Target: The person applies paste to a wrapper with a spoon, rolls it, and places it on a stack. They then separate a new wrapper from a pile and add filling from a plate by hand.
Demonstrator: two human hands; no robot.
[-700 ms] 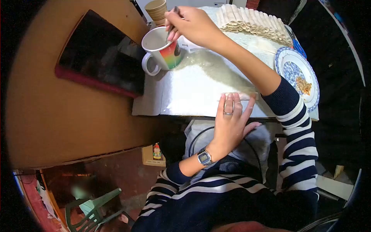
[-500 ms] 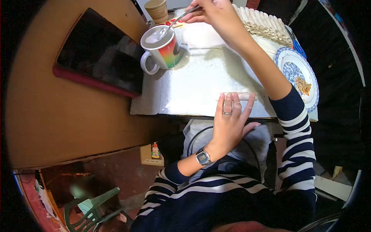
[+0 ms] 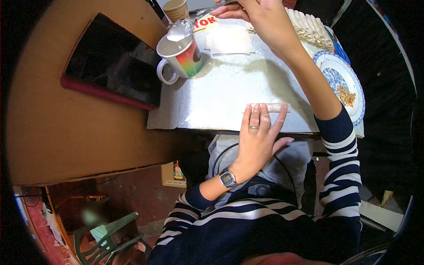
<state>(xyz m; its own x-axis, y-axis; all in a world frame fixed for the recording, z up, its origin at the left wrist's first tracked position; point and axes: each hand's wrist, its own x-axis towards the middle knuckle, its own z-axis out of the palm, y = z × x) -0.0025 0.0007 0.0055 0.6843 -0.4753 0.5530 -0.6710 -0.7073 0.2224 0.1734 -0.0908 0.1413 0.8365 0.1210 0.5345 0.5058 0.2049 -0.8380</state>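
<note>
My left hand [image 3: 259, 137] lies palm down with its fingers stretched out, the tips resting on a thin rolled spring roll [image 3: 278, 107] near the front edge of the white work surface. My right hand [image 3: 265, 13] is closed around the handle of a spoon [image 3: 206, 14]. A lump of whitish, glossy paste [image 3: 180, 30] sits on the spoon's end, over the rim of a mug [image 3: 182, 55] with a red, yellow and green print. Inside, the mug is only partly visible. Beyond the roll lies a stack of white wrappers [image 3: 229, 40].
Finished rolls [image 3: 311, 28] are piled at the back right. A blue-patterned plate [image 3: 329, 73] holds some brown filling [image 3: 346, 96]. A dark tablet-like device [image 3: 112, 59] lies on the left, and a tan cup [image 3: 176, 9] stands behind the mug. A green chair [image 3: 106, 236] is at lower left.
The spoon has risen out of the mug, bringing up a lump of paste, and my right hand has moved slightly up. My left hand stays on the roll.
</note>
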